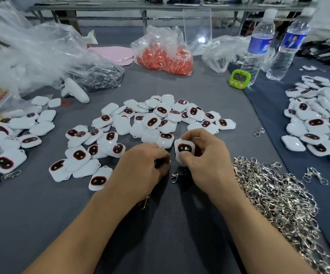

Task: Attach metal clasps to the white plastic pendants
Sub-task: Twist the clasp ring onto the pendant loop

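Right hand pinches white pendant between thumb and fingers, dark face up, over grey cloth. Left hand curled close beside pendant's left edge; whether it holds anything, cannot tell. Metal clasp just below, between hands. Pendant pile beyond; clasp heap at right.

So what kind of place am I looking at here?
Probably a small assembly workshop: a heap of metal clasps, piles of white pendants on a cloth-covered table, and a green timer.
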Tool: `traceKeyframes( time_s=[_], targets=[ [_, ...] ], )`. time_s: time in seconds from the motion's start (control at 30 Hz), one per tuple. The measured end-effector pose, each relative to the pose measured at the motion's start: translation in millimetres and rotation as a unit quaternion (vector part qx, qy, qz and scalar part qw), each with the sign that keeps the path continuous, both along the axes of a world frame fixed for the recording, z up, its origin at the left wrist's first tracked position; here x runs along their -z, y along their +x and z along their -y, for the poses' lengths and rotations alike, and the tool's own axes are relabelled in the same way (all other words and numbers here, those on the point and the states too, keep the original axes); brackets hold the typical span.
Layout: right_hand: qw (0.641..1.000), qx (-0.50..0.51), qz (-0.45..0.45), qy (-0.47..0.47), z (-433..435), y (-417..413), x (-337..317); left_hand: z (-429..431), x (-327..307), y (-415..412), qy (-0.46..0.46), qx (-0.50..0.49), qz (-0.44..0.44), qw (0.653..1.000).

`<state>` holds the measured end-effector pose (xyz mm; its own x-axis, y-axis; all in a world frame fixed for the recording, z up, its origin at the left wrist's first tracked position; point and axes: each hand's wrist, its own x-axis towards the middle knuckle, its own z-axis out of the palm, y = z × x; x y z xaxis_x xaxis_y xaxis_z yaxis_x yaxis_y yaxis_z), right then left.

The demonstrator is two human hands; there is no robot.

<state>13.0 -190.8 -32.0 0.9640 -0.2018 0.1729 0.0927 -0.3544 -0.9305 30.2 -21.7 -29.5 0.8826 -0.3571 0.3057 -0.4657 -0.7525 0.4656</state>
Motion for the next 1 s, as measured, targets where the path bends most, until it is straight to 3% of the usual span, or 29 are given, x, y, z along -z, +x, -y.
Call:
traceKeyframes(
  time_s=[0.47, 1.0],
  targets=[
    [0.998, 0.007, -0.063, -0.018, 3, -2, -3, -3, 8, 5, -0.061, -0.001, -0.019, 0.998],
    [0.995, -0.014, -0.086, -0.054, 8, -4, -8, -3, 2, 7, -0.050, 0.002, -0.066, 0.997]
  ],
)
